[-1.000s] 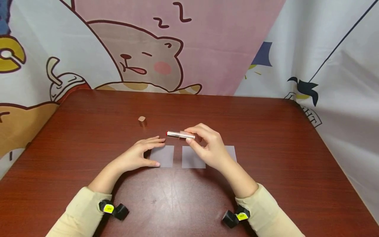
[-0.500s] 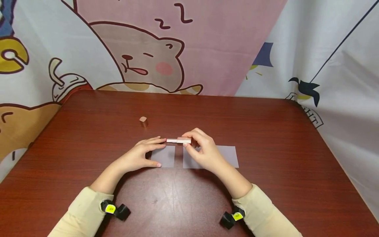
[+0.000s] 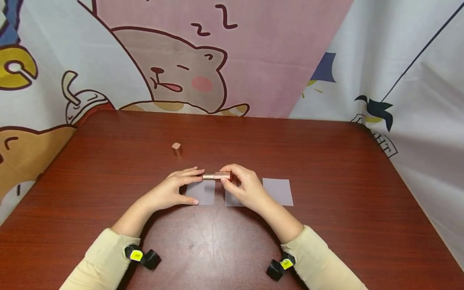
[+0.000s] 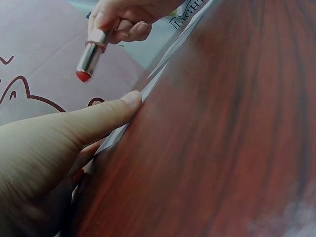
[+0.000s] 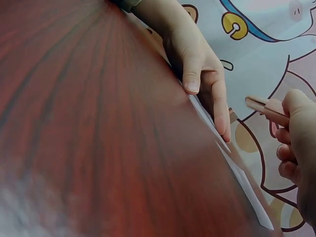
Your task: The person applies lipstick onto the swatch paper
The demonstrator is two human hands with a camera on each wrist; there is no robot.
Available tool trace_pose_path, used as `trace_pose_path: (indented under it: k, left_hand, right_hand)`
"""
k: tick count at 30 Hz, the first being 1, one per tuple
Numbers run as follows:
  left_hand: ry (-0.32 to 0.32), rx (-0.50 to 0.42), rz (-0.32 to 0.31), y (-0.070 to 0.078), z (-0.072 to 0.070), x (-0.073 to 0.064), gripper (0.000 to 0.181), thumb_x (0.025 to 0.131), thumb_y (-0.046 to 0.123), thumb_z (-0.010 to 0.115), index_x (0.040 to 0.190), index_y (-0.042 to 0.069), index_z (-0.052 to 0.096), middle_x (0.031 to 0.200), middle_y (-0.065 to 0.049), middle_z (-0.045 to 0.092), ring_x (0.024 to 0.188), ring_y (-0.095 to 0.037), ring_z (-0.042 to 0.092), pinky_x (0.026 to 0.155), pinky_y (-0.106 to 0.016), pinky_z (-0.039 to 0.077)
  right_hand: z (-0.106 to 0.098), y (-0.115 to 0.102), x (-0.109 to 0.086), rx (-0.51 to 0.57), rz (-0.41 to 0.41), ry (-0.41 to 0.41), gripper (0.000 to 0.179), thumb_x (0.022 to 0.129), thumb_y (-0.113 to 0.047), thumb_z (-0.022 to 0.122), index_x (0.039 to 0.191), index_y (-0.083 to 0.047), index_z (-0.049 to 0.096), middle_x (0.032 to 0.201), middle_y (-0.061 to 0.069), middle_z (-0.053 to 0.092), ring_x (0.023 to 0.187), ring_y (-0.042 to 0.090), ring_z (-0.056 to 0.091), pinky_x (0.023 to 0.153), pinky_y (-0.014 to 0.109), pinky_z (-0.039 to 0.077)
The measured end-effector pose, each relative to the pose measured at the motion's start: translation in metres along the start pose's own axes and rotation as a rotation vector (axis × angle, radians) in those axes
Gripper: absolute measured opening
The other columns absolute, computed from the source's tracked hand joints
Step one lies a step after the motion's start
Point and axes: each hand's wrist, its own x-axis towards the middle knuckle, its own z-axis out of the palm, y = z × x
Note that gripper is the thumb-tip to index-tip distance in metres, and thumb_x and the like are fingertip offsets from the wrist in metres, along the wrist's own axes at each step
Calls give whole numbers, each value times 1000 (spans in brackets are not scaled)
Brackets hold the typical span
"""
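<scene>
My right hand [image 3: 248, 188] pinches a lipstick [image 3: 222, 175] with a rose-gold case between thumb and fingers. Its red tip [image 4: 83, 76] points down in the left wrist view, held above the paper. On the left paper square [image 3: 204, 193] rests my left hand [image 3: 167, 191], thumb at the near edge and straight fingers by the far edge. The lipstick's end overlaps those fingertips in the head view. Behind the right hand, a middle paper square [image 3: 232, 199] is partly hidden; the right paper square [image 3: 277, 191] lies beside it.
A rose-gold lipstick cap [image 3: 177, 149] stands on the dark red-brown table [image 3: 203, 241], beyond the left hand. Behind the table's far edge hangs a cartoon-printed curtain [image 3: 268, 60]. Each sleeve carries a black wrist camera, such as the left one [image 3: 151, 259].
My right hand has brought the lipstick nearer to me and slightly left, over the far edge of the left paper square. My left hand has stayed in place.
</scene>
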Motion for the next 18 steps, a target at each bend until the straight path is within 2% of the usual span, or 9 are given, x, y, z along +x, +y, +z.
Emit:
trace_pose_path:
  k: [8,18]
  left_hand:
    - [-13,1,-24,3,-1,0,63,69,34,77,122,6,56,135,-6,43,128,-27,29,100,-50,21]
    - [-17,1,-23,2,-1,0,65,68,35,76,122,4,56,135,-6,43,129,-27,28,100,-50,20]
  right_hand:
    - [3,2,0,19,31,24,16,79,-11,65,95,-10,62,71,-5,49,54,6,43,44,20,36]
    - [10,3,1,51,78,21,14,80,-10,63,94,-13,62,73,-7,49,57,4,43,47,21,38]
